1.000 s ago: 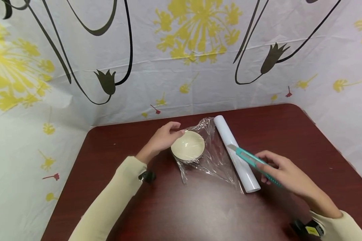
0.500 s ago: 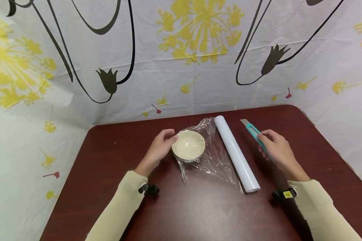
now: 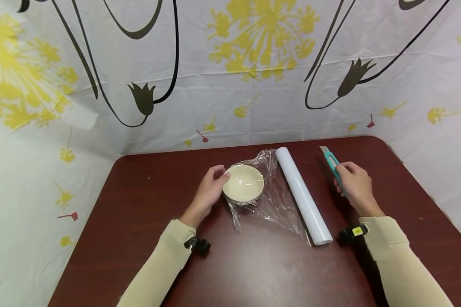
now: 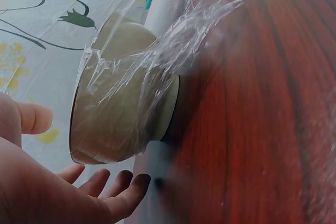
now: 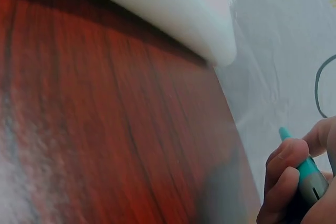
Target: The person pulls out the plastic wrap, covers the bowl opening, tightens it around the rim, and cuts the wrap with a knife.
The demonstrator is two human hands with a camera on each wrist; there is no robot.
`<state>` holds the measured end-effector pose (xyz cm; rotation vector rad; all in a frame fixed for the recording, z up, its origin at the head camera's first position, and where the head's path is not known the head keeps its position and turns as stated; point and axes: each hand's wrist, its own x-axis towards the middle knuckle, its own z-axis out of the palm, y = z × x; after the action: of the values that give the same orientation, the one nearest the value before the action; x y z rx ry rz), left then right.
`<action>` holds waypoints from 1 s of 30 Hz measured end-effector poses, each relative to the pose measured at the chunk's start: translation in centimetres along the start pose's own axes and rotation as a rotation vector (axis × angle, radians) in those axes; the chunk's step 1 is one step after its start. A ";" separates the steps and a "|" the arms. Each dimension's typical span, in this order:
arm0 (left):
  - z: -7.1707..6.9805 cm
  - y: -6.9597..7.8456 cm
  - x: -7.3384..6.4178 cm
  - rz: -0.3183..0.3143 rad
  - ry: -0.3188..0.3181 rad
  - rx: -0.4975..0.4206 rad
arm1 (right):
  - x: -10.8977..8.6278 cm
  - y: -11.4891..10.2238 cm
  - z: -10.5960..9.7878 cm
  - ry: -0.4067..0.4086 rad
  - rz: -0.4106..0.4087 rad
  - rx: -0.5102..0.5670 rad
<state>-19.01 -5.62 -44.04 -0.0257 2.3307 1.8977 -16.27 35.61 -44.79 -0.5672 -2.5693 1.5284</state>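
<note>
A cream bowl stands upright on the table, with clear plastic wrap over it and spreading right to a white roll. In the left wrist view, the crinkled wrap clings to the bowl's side. My left hand is at the bowl's left side, its fingers spread and loosely bent around the rim; there the thumb looks apart from the bowl. Right of the roll, my right hand grips a teal utility knife, its blade out and pointing away from me. The same knife shows between curled fingers.
The dark red wooden table reaches back to a pale patterned sheet, which hangs behind it and at both sides. The roll lies slanted between the bowl and the right hand.
My right hand has carried the utility knife from above the roll to the right and farther back. My left hand has drawn back slightly, from above the bowl's rim to its left side.
</note>
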 end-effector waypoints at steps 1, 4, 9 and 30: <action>0.1 0.0 0.0 -0.003 0.001 -0.001 | 0.1 0.1 -0.1 0.007 0.008 0.004; 0.3 -0.2 0.0 -0.009 -0.003 -0.010 | 0.3 0.1 -0.3 0.022 0.031 0.015; 0.5 -0.3 -0.1 -0.010 -0.012 -0.017 | 0.4 0.5 -0.6 0.018 0.033 0.018; 0.7 -0.2 -0.2 -0.022 -0.033 -0.012 | 0.2 0.9 -1.0 0.027 0.024 -0.041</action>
<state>-18.70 -5.03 -44.39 -0.0209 2.2876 1.8875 -15.92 36.87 -45.09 -0.6215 -2.5879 1.4681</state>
